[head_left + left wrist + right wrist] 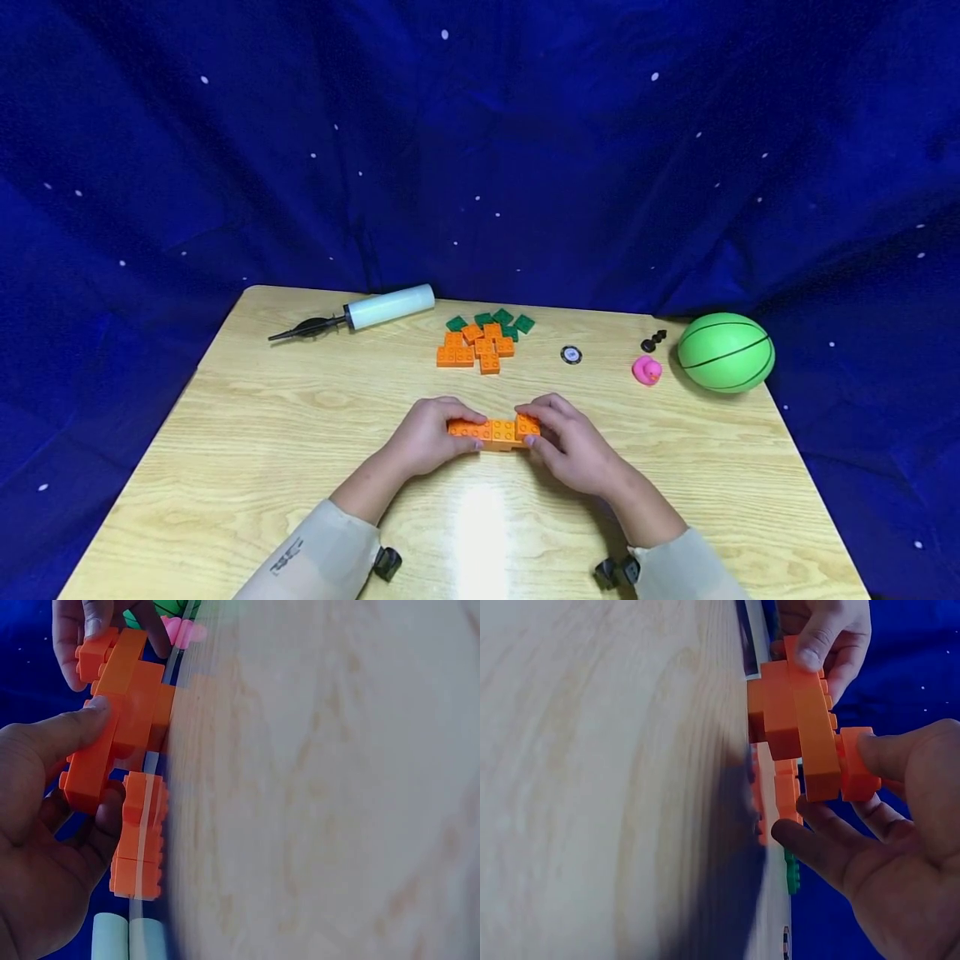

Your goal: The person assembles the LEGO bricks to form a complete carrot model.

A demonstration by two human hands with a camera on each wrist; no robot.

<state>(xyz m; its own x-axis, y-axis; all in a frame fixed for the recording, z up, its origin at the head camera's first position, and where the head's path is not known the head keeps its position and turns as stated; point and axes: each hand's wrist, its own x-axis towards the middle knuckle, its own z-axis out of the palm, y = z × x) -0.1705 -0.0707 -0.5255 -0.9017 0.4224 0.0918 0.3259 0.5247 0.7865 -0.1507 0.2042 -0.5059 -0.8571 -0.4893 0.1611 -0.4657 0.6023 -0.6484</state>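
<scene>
Fingers of the left hand point(431, 435) are curled round the left end of a stepped assembly of bright orange plastic studded bricks point(502, 430), closed to its width, while one small square orange studded brick point(528, 425) is pinched between thumb and fingers of the right hand point(576, 450) at the assembly's right end; whether that brick is fully seated cannot be told. The assembly is held over the near middle of the pale wood-grained tabletop point(285, 433). Judging by looks, the plastic should be light, stiff and fairly smooth, not fragile in itself but liable to part at its joints, so it is best gripped by opposite side walls, close to a joint. Behind it, about eight loose orange bricks point(489, 364) can be counted, though some may be joined, along with five flat dark green studded pieces point(524, 323). One white-barrelled hand pump with a black nozzle point(390, 307), one round black-and-white chip point(571, 355), one pink toy duck point(647, 370), one small black lobed object point(653, 342) and one green black-lined ball point(726, 353) are also seen.
</scene>
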